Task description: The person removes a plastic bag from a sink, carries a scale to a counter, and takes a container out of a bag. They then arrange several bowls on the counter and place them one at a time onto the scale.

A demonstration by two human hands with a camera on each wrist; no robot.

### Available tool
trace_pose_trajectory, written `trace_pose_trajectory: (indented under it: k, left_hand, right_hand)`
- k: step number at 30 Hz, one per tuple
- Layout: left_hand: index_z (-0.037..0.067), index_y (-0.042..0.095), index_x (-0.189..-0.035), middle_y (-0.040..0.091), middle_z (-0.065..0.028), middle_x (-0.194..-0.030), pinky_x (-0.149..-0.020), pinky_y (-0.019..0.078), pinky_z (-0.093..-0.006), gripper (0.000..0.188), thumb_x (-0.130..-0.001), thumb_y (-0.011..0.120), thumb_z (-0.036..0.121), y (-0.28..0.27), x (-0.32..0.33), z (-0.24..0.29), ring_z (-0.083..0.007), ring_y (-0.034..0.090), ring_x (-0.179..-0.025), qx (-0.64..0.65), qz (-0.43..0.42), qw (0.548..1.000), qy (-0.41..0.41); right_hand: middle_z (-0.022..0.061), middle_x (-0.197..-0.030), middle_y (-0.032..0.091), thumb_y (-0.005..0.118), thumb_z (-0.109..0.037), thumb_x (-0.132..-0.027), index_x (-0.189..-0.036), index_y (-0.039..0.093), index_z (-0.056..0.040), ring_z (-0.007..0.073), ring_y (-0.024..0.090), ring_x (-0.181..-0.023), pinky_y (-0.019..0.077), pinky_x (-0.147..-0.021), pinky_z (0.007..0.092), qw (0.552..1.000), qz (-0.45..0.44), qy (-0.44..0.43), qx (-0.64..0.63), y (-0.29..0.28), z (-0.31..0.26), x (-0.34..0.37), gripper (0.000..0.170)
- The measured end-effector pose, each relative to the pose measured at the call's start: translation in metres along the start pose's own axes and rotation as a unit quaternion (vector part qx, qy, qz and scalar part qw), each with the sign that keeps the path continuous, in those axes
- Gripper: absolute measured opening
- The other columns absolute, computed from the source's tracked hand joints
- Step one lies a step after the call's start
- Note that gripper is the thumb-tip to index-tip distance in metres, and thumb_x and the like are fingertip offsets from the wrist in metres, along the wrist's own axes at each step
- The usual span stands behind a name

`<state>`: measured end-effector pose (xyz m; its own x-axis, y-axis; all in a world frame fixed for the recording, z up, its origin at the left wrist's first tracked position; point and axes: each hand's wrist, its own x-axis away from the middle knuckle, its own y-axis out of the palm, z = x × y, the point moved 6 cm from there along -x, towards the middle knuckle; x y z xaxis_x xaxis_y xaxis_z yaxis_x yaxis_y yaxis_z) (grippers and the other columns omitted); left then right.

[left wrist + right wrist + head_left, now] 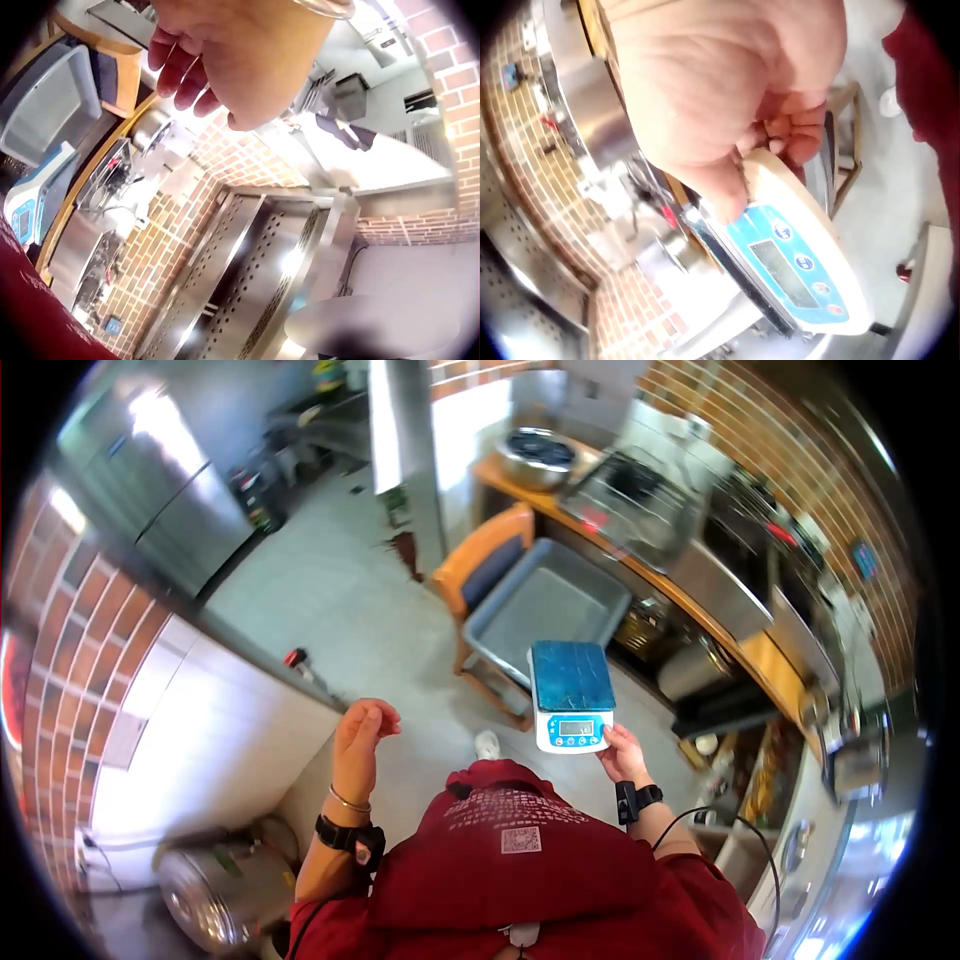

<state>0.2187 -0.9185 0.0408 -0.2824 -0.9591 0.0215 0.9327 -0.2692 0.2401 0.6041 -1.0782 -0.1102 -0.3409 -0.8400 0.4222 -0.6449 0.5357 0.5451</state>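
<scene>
My right hand (624,754) grips a digital kitchen scale (572,678) by its near right corner, holding it up in front of my body. It has a blue platform and a white base with a small display. In the right wrist view the thumb (724,196) presses on the scale's panel (787,270) side, and the other fingers curl beneath the edge. My left hand (362,738) is raised on the left with nothing in it. Its fingers are loosely bent in the left wrist view, well apart from the scale.
Beyond the scale, a grey plastic tub (555,595) rests on a wooden chair (485,555). A counter on the right carries a metal bowl (538,465) and a glass-like tray. A white wall panel (190,730) and a metal pot (220,890) stand on my left.
</scene>
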Motion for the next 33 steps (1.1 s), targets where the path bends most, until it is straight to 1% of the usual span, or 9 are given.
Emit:
trace_pose_trajectory:
  k: [2,10,16,20,22,23,24,27,33]
  left_hand:
    - [0.003,0.055,-0.089,0.057,-0.0033,-0.083,-0.072,0.0443,-0.025,0.02,-0.092,0.046,0.021,-0.033,-0.019,-0.003,-0.0108,0.053,-0.075,0.003,0.05,0.999,-0.005]
    - [0.005,0.054,-0.091,0.056,-0.0015,-0.083,-0.069,0.0434,-0.021,0.013,-0.09,0.049,0.017,-0.143,-0.154,0.001,-0.0081,0.052,-0.073,-0.027,0.163,0.984,-0.068]
    - [0.006,0.054,-0.097,0.058,-0.004,-0.092,-0.07,0.0451,-0.0227,0.016,-0.09,0.05,0.019,-0.207,-0.241,0.001,-0.0095,0.055,-0.076,-0.007,0.22,0.973,-0.069]
    - [0.01,0.05,-0.109,0.057,-0.0051,-0.1,-0.072,0.0459,-0.0256,0.025,-0.092,0.045,0.028,-0.263,-0.311,-0.012,-0.0121,0.056,-0.082,0.063,0.307,0.945,-0.093]
    - [0.008,0.044,-0.114,0.056,-0.0091,-0.105,-0.075,0.0459,-0.0278,0.035,-0.093,0.04,0.035,-0.299,-0.355,-0.021,-0.0158,0.056,-0.084,0.179,0.35,0.916,-0.083]
    - [0.006,0.037,-0.122,0.051,-0.0147,-0.115,-0.08,0.044,-0.0326,0.05,-0.092,0.037,0.045,-0.323,-0.382,-0.03,-0.0215,0.054,-0.092,0.215,0.329,0.918,-0.049]
    - [0.006,0.037,-0.122,0.051,-0.0147,-0.115,-0.08,0.044,-0.0326,0.05,-0.092,0.037,0.045,-0.342,-0.406,-0.032,-0.0215,0.054,-0.092,0.217,0.336,0.916,-0.042]
    - [0.006,0.026,-0.133,0.036,-0.021,-0.131,-0.089,0.0387,-0.0386,0.068,-0.088,0.035,0.056,-0.403,-0.479,-0.031,-0.0286,0.046,-0.108,0.353,0.377,0.856,-0.008]
    - [0.011,0.028,-0.134,0.034,-0.02,-0.133,-0.088,0.0391,-0.0362,0.063,-0.089,0.032,0.056,-0.498,-0.564,-0.01,-0.0271,0.045,-0.11,0.398,0.419,0.816,0.026]
  right_hand:
    - [0.0106,-0.107,0.059,0.051,-0.011,-0.087,-0.115,0.049,0.0034,0.0196,0.057,-0.098,0.0446,-0.089,0.0334,0.993,-0.096,0.048,0.048,0.068,0.001,-0.052,0.031]
    - [0.0082,-0.105,0.061,0.056,-0.013,-0.085,-0.114,0.051,0.003,0.0163,0.058,-0.095,0.0443,-0.086,0.0301,0.944,-0.28,0.147,0.089,0.312,0.036,-0.241,0.034]
    - [0.0069,-0.101,0.062,0.057,-0.012,-0.085,-0.112,0.054,0.0016,0.0152,0.059,-0.091,0.0455,-0.083,0.0295,0.918,-0.324,0.192,0.123,0.457,0.066,-0.338,0.031]
    - [0.0062,-0.099,0.062,0.057,-0.014,-0.085,-0.109,0.055,0.0018,0.0152,0.059,-0.09,0.0454,-0.083,0.0305,0.894,-0.361,0.225,0.14,0.543,0.098,-0.393,0.028]
    - [0.0072,-0.099,0.062,0.056,-0.013,-0.085,-0.109,0.054,0.0019,0.0158,0.059,-0.09,0.0454,-0.083,0.0307,0.884,-0.383,0.23,0.14,0.58,0.119,-0.428,0.028]
    - [0.0079,-0.099,0.062,0.056,-0.012,-0.085,-0.109,0.054,0.0021,0.0162,0.059,-0.09,0.0455,-0.083,0.0307,0.88,-0.387,0.233,0.148,0.596,0.128,-0.441,0.028]
    - [0.0086,-0.099,0.062,0.056,-0.012,-0.085,-0.11,0.054,0.0022,0.0165,0.059,-0.09,0.0455,-0.082,0.0307,0.875,-0.396,0.23,0.156,0.62,0.135,-0.457,0.028]
    - [0.009,-0.099,0.062,0.055,-0.011,-0.085,-0.108,0.054,0.0028,0.0166,0.059,-0.089,0.0455,-0.082,0.0303,0.87,-0.402,0.214,0.19,0.685,0.149,-0.494,0.027]
    - [0.0093,-0.098,0.062,0.055,-0.009,-0.085,-0.108,0.054,0.0042,0.0157,0.059,-0.088,0.0458,-0.081,0.0288,0.822,-0.441,0.237,0.27,0.794,0.178,-0.567,0.026]
